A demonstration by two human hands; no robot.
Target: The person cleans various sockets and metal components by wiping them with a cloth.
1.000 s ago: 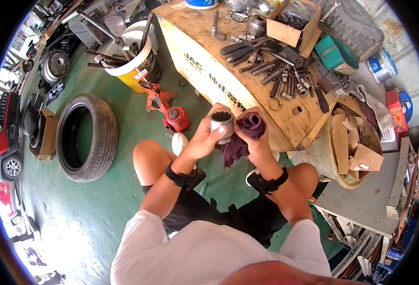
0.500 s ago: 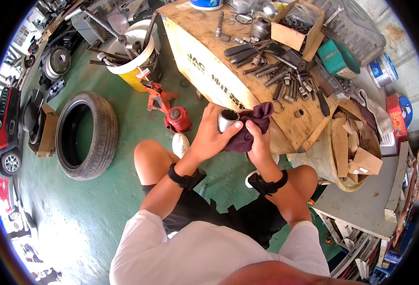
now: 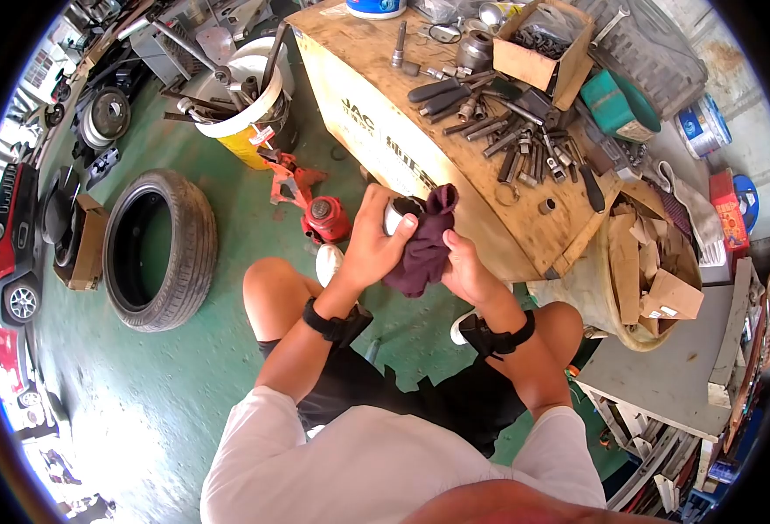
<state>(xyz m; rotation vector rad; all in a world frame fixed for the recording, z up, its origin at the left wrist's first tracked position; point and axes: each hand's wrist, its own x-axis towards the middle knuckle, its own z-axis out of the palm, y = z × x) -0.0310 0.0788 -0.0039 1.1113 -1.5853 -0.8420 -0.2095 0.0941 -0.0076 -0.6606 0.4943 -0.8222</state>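
Note:
My left hand [image 3: 373, 239] is closed round a silver metal socket [image 3: 393, 218], its dark open end facing up and the thumb pressed on its rim. A dark purple cloth [image 3: 423, 249] lies against the socket's right side and covers part of it. At the cloth's right edge is my right hand [image 3: 469, 270], its thumb and fingers closed on the fabric. Both hands are in front of the wooden crate [image 3: 363, 122], above the green floor.
Sockets and tools [image 3: 533, 144], a cardboard box [image 3: 546, 52] and a green container [image 3: 619, 103] sit on the crate. At left are a tire [image 3: 197, 253], a red jack [image 3: 324, 218] and a yellow-white bucket [image 3: 249, 127]. Cardboard scraps [image 3: 656, 262] fill a bin at right.
Both hands have shifted slightly left since half a second ago. The cloth has moved from beside the socket to partly over it, and the socket shows less.

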